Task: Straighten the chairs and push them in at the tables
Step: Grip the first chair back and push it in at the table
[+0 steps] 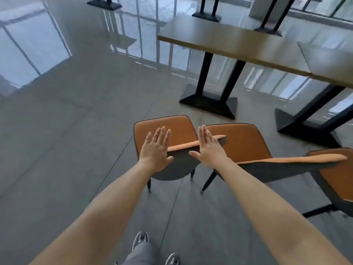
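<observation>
Chair (172,131) faces table (229,41), backrest toward person.

A glossy grey tiled floor (66,115) fills the room, its thin dark joints running on a slant. Pale window panes and their dark bars are mirrored in the floor from 9 o'clock through 12 o'clock. At 1 o'clock, black metal pedestal bases (207,16) stand before a glazed wall with dark frames (324,12). The light is cool and soft, brightest on the floor at 10 o'clock.
</observation>
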`<act>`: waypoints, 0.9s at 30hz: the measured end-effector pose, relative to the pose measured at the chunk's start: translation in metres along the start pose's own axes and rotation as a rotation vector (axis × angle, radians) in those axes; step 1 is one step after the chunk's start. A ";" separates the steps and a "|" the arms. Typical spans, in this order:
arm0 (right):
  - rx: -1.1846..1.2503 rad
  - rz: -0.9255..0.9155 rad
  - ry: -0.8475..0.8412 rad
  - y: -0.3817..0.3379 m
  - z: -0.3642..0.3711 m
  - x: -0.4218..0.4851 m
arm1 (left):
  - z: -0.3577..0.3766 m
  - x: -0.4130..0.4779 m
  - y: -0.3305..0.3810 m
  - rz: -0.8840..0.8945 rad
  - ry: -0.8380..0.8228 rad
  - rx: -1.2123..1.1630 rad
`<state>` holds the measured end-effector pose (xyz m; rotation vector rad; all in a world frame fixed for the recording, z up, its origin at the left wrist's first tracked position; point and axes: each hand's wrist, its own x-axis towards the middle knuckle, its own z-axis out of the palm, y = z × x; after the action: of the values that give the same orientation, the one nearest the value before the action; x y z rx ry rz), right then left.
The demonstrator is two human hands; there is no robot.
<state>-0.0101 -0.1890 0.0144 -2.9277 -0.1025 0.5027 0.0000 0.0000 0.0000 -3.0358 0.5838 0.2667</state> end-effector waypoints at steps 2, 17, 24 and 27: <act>-0.020 -0.010 -0.029 -0.001 0.004 0.007 | 0.006 0.000 -0.001 -0.054 -0.081 -0.032; -0.181 -0.156 0.144 0.058 0.002 0.061 | 0.027 0.033 -0.007 -0.047 -0.024 -0.268; -0.232 -0.153 0.224 0.038 -0.003 0.099 | 0.023 0.071 -0.044 -0.061 -0.007 -0.188; -0.251 -0.130 0.209 0.031 -0.013 0.121 | 0.019 0.096 -0.064 -0.039 -0.024 -0.179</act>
<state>0.1094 -0.2094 -0.0188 -3.1674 -0.3504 0.1726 0.1081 0.0259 -0.0353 -3.2067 0.5252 0.3722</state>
